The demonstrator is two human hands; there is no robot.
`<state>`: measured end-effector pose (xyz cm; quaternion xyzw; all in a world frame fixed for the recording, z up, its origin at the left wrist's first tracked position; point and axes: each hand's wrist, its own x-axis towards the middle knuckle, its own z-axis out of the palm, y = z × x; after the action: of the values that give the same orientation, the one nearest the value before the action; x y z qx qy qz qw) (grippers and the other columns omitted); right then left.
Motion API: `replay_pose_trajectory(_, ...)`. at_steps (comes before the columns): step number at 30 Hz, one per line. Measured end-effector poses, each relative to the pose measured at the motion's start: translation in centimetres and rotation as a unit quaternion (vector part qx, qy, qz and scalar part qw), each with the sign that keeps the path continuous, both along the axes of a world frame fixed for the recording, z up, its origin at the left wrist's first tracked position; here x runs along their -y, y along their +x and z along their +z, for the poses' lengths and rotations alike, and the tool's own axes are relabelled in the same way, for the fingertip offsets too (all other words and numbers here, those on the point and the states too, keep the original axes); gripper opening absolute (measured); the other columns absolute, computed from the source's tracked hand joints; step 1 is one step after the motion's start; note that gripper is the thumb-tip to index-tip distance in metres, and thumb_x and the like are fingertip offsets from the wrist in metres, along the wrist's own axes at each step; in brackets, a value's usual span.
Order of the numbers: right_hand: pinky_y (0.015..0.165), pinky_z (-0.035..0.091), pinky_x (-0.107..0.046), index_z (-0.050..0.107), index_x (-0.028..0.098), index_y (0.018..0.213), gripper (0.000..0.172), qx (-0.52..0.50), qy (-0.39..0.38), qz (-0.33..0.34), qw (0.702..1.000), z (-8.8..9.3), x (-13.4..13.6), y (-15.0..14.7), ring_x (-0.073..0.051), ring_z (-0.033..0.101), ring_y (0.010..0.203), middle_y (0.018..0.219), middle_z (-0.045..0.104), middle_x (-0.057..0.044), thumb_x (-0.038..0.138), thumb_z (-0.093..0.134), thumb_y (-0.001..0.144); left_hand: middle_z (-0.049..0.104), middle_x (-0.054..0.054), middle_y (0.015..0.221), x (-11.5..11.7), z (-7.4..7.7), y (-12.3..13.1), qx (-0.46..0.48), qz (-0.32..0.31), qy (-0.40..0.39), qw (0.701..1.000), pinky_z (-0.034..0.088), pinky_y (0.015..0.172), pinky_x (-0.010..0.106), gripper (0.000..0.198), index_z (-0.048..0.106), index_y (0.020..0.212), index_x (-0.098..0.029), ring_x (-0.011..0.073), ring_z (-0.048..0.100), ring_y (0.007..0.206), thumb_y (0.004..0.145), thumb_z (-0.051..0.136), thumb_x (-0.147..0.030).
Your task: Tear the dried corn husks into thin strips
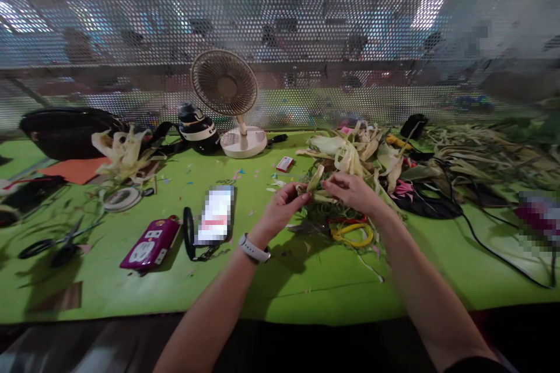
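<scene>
Over the green table, my left hand is closed in a pinch on a pale green corn husk. On its wrist is a light watch. My right hand comes in from the other side, thumb and fingertips pressed together close to the same husk; what lies between them is too small to make out. Thin green shreds lie beneath both hands. A roll of yellow tape or cord rests below my right hand. Just beyond the hands a pile of dried corn husks spreads out.
A white fan stands at the back beside a dark bottle. To the left lie a phone, a purple packet and scissors. A small box sits mid-table. Black cable runs along the right.
</scene>
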<state>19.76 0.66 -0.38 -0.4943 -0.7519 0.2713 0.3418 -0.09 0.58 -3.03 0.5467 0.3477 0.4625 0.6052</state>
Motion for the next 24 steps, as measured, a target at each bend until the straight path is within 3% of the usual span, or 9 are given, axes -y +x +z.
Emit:
replay_pose_trajectory(3,0.052,0.04,-0.023,0.065,0.016,0.071,0.032,-0.034,-0.034,0.029,0.998,0.4,-0.2,0.9,-0.012,0.054,0.057,0.062,0.061,0.001,0.047,0.063,0.078,0.063,0.0,0.082,0.0,0.1,-0.1,0.01,0.002,0.004,1.0,0.043,0.062,0.02,0.036,0.065,0.093,-0.016,0.0088,0.053,0.071,0.067,0.074,-0.039)
replay_pose_trajectory(6,0.062,0.045,-0.025,0.066,0.017,0.074,0.024,-0.088,0.006,0.013,0.996,0.5,0.1,0.4,-0.013,0.057,0.066,0.07,0.064,0.0,0.041,0.067,0.076,0.06,-0.001,0.077,-0.2,-0.2,-0.1,0.025,0.023,-0.006,0.999,0.04,0.06,0.019,0.035,0.066,0.095,-0.016,0.0071,0.05,0.066,0.07,0.073,-0.039)
replay_pose_trajectory(10,0.062,0.047,-0.026,0.065,0.017,0.075,0.02,-0.14,0.065,0.007,0.988,0.3,0.8,-1.1,-0.014,0.058,0.066,0.071,0.064,-0.001,0.037,0.069,0.075,0.057,-0.002,0.071,-0.6,-0.8,-0.1,0.053,0.034,-0.04,0.997,0.038,0.057,0.019,0.037,0.066,0.095,-0.017,0.006,0.047,0.061,0.068,0.074,-0.041)
replay_pose_trajectory(14,0.067,0.05,-0.027,0.064,0.018,0.073,0.017,-0.198,0.098,0.031,0.975,0.0,1.1,-2.1,-0.016,0.061,0.078,0.081,0.065,-0.004,0.033,0.072,0.073,0.055,-0.003,0.067,-0.6,-0.8,0.0,0.067,0.023,-0.043,0.997,0.036,0.055,0.019,0.038,0.067,0.094,-0.016,0.0055,0.045,0.057,0.068,0.074,-0.042)
replay_pose_trajectory(17,0.068,0.052,-0.028,0.064,0.018,0.073,0.019,-0.265,0.02,0.056,0.962,-0.3,1.2,-2.4,-0.016,0.064,0.079,0.086,0.069,-0.005,0.033,0.075,0.069,0.058,-0.002,0.069,-0.2,-0.3,0.2,0.062,0.022,-0.029,0.997,0.037,0.055,0.019,0.035,0.066,0.09,-0.014,0.0052,0.046,0.058,0.068,0.074,-0.04)
replay_pose_trajectory(20,0.058,0.05,-0.024,0.063,0.019,0.075,0.022,-0.33,-0.082,0.049,0.939,-0.6,1.4,-3.0,-0.013,0.064,0.067,0.082,0.071,-0.004,0.035,0.077,0.067,0.06,-0.002,0.07,0.1,0.0,0.3,0.06,0.038,-0.032,0.997,0.039,0.056,0.019,0.034,0.064,0.084,-0.013,0.0061,0.049,0.059,0.065,0.077,-0.039)
replay_pose_trajectory(24,0.046,0.042,-0.02,0.059,0.02,0.085,0.035,-0.405,-0.148,0.022,0.902,-1.2,1.4,-3.9,-0.01,0.059,0.052,0.068,0.068,0.002,0.036,0.08,0.063,0.064,-0.001,0.072,0.2,-0.2,0.6,0.082,0.047,-0.024,0.995,0.042,0.059,0.02,0.037,0.062,0.081,-0.013,0.0078,0.053,0.062,0.061,0.079,-0.039)
